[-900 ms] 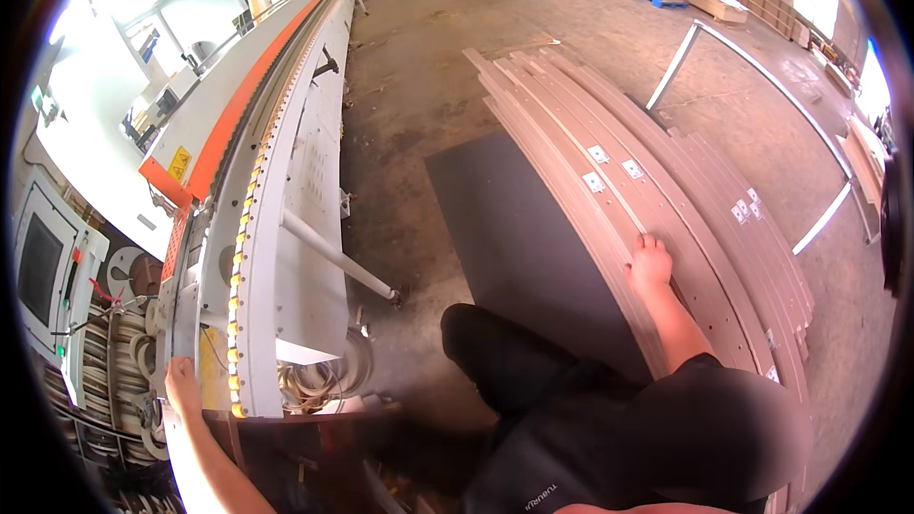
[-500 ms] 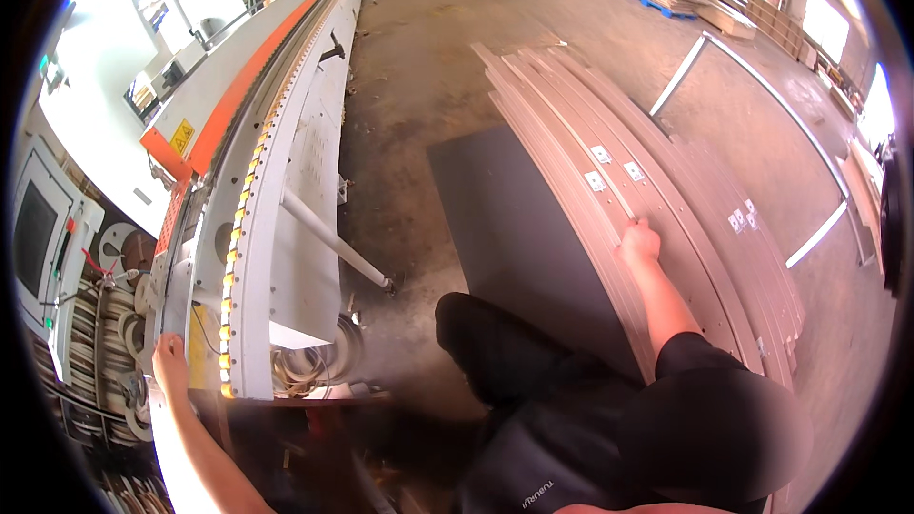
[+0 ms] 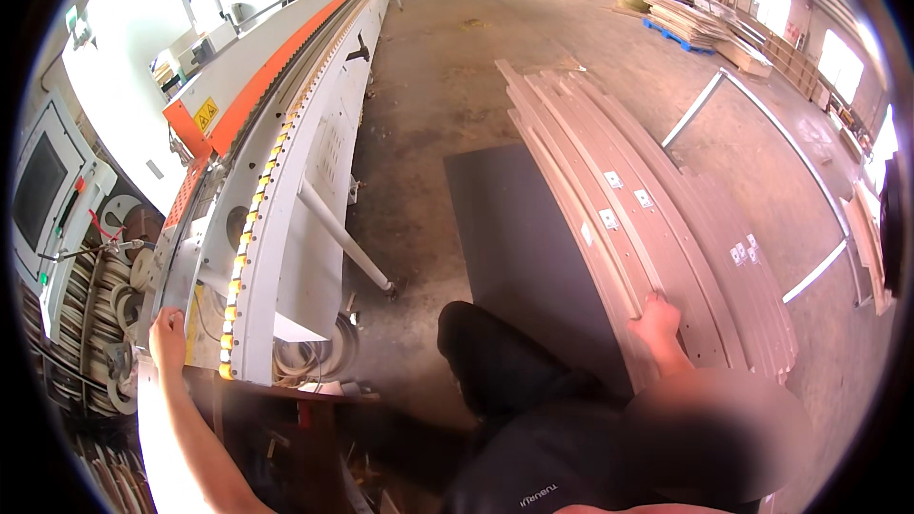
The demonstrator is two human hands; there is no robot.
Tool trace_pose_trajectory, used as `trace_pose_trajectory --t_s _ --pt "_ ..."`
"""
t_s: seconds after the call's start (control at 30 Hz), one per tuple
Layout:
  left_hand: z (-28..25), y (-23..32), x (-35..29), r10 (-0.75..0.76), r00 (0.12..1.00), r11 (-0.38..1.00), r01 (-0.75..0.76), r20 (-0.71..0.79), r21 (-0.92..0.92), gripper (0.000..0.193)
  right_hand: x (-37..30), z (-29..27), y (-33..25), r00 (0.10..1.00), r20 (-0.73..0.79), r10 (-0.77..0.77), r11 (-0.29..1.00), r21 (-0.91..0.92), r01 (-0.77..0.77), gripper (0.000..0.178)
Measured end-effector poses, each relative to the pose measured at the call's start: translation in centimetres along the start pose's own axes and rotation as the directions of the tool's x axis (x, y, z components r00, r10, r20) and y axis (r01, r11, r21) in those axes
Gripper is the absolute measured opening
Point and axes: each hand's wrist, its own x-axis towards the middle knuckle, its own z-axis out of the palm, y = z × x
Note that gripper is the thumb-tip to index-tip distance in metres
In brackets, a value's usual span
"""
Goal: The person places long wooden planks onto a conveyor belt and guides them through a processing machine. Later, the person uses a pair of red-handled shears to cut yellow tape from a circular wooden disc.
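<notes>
My left hand (image 3: 168, 338) is at the near end of a long white machine (image 3: 314, 252) with an orange stripe. Its fingers are closed at the guide edge, and what they hold there, if anything, is too small to make out. Far to the right, my right hand (image 3: 657, 322) grips the edge of a long brown board (image 3: 624, 262) on top of a stack. Fingers curl over that edge, thumb side toward me. More long brown boards (image 3: 709, 247) lie beside it, several with small white labels (image 3: 644, 198).
A dark flat panel (image 3: 519, 238) lies left of the boards. Yellow rollers (image 3: 249, 238) line the machine's side, above a slanted white leg (image 3: 343, 233). Edging coils (image 3: 100, 324) stand at far left. A pale metal frame (image 3: 809, 152) and stacked sheets on a blue pallet (image 3: 678, 36) are to the right.
My right hand has come nearer my body along the boards, and one labelled board has slid slightly toward me. My left hand stays at the machine's end. The whole view has shifted a little.
</notes>
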Motion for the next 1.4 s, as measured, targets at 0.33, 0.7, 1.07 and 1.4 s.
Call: trace_pose_trajectory --t_s 0.33,0.7,1.07,1.4 --pt "-0.4 0.1 0.2 -0.041 0.995 0.999 0.042 0.090 -0.008 0.025 -0.1 4.4 -3.7 0.939 -0.092 -0.332 0.910 0.230 0.345 0.040" --pt "-0.9 0.8 -0.3 -0.053 0.995 0.998 0.056 0.083 -0.029 0.026 -3.2 13.4 -4.7 0.931 0.360 -0.059 0.993 0.114 0.019 0.092" --pt "-0.9 1.5 -0.3 -0.057 0.996 0.998 0.059 0.068 -0.020 0.025 -4.4 7.6 -5.1 0.994 0.038 -0.104 0.883 0.464 0.075 0.084" --pt "-0.3 -0.1 -0.5 -0.012 1.000 1.000 0.011 0.022 0.029 0.025 3.1 -15.4 -8.1 0.888 -0.449 -0.101 0.910 0.319 0.264 0.081"
